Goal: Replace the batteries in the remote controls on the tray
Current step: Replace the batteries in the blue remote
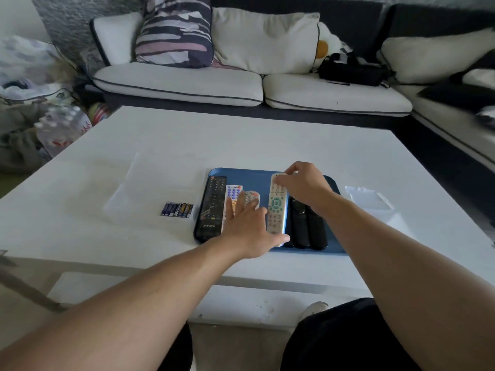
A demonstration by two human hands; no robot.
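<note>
Blue tray (333,180) nears my table edge; right hand (305,183) pinches the silver remote (277,207), left hand (249,228) lies flat, fingers spread.

Both bare forearms reach forward over the tray (332,180). The left hand (251,231) lies flat, fingers straight and spread, at its near side. The right hand (305,183) is at its far side, fingers curled downward, pinching

Six remotes (277,207), eight batteries (177,209)
</note>
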